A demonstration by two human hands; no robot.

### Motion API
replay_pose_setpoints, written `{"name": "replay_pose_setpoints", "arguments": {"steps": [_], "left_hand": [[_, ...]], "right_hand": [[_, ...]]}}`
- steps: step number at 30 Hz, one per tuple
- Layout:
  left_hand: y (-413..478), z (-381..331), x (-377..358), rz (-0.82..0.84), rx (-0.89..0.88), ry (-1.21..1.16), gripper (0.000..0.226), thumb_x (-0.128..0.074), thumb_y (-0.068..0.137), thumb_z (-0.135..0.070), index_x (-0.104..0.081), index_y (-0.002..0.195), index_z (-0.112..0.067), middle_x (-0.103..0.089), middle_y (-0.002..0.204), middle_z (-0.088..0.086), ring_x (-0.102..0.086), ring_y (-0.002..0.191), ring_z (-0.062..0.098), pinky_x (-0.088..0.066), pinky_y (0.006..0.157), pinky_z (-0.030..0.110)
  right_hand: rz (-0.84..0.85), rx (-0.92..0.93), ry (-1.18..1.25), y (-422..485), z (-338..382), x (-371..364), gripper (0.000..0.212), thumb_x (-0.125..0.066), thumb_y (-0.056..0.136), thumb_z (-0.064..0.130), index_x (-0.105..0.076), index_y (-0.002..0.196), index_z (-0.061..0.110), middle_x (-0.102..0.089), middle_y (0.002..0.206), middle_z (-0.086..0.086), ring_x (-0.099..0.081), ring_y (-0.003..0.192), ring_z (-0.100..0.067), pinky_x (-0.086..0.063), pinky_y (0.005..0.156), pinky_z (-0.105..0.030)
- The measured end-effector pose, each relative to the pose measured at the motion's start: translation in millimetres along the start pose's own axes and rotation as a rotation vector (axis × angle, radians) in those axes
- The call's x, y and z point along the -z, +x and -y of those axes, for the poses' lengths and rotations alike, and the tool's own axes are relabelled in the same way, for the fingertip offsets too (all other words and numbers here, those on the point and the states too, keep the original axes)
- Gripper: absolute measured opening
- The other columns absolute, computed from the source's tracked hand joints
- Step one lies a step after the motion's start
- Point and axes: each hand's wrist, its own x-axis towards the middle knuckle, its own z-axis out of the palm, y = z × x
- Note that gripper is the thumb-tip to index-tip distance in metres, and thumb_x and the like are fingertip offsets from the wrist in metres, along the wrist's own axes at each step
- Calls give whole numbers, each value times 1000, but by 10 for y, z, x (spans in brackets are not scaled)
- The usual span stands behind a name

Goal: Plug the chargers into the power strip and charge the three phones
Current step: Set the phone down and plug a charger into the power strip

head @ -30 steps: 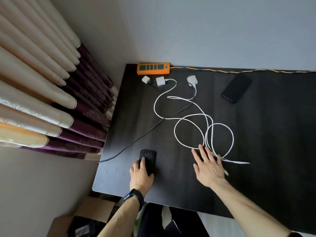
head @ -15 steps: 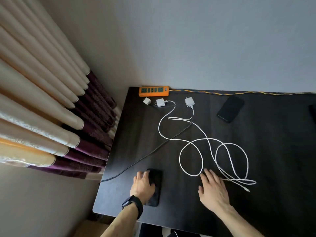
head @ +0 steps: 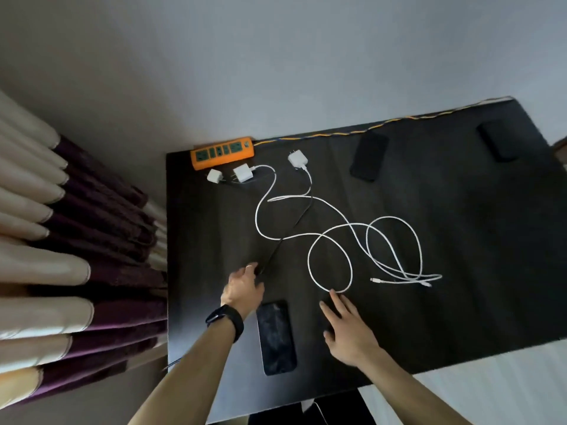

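Note:
An orange power strip (head: 222, 153) lies at the table's far left corner. Three white chargers (head: 214, 175) (head: 242, 173) (head: 297, 158) rest unplugged just in front of it. Two white cables (head: 329, 262) loop across the middle, their plug ends (head: 376, 280) lying loose. One dark phone (head: 276, 337) lies near the front edge between my hands; a second phone (head: 369, 156) and a third phone (head: 497, 141) lie at the back. My left hand (head: 244, 286) curls its fingers on the black cable (head: 291, 228). My right hand (head: 346, 329) lies flat, fingers apart, touching the white loop.
The black table (head: 460, 271) stands against a grey wall. Cream and purple curtains (head: 76, 256) hang close to its left edge. The strip's yellow-blue braided cord (head: 383, 125) runs along the back edge. The table's front edge is near my forearms.
My left hand let go of the near phone and moved forward to the black cable. My right hand stayed flat near the white loop. The view swung left and tilted.

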Motion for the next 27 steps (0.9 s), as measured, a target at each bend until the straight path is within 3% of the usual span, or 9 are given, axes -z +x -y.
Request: {"name": "replay_pose_setpoints", "arguments": {"steps": [3,7,10,12,14,19,23,27], "left_hand": [[82,27,61,108,-49,-8,31,-52,96,-26,-63,124,-22,-67,119,5,-62,109,25,-52,95,37],[-20,36,205,161,-125,-89,28,-46,98,-22,-72,107,-22,-66,116,2,-62,106,21,-48,89,27],[-229,13,350,227,-147,-255,23,-45,98,-18,-69,98,-19,-67,101,2,-61,87,15,-43,71,19],[-382,-10,464,310,-113,-547,19,-46,100,-15,-63,93,-14,-67,88,4,-59,69,15,-41,57,19],[-514,55,634,327,-110,-740,17,-50,101,-17,-62,92,-9,-65,77,5,-56,58,16,-40,51,19],[-587,344,974,226,-189,-793,12,-62,96,-16,-67,92,-7,-64,68,-3,-56,57,5,-47,58,20],[-437,613,1110,168,-65,-720,16,-59,98,-22,-64,89,-10,-62,70,0,-52,52,7,-45,55,17],[-340,701,1158,202,45,-690,21,-57,99,-30,-61,86,-13,-63,73,0,-55,54,10,-42,53,18]], "right_hand": [[-34,-112,217,16,239,107,62,-44,100,47,-30,156,26,-9,168,1,-16,151,-24,-30,120,-42],[-154,-230,698,126,748,380,47,-52,98,49,-55,136,21,-57,141,-2,-53,129,-18,-40,109,-30],[-17,-380,1301,303,1170,688,32,-50,100,52,-56,115,24,-65,130,-7,-63,117,-25,-50,102,-43],[58,-401,1708,442,1346,920,30,-49,102,48,-54,110,19,-68,122,-8,-66,107,-27,-53,89,-43],[38,-367,1919,565,1459,1180,28,-50,102,39,-59,104,13,-72,110,-6,-67,97,-23,-51,82,-38],[-227,-318,2051,766,1477,1921,23,-50,98,21,-58,78,14,-56,74,0,-55,65,-14,-45,65,-29],[-340,-230,1963,796,1404,2395,23,-51,101,30,-64,87,17,-58,70,5,-51,61,-12,-47,68,-30],[-291,-110,1771,795,1437,2619,22,-54,101,31,-71,100,18,-54,61,7,-42,46,-8,-41,50,-23]]}}
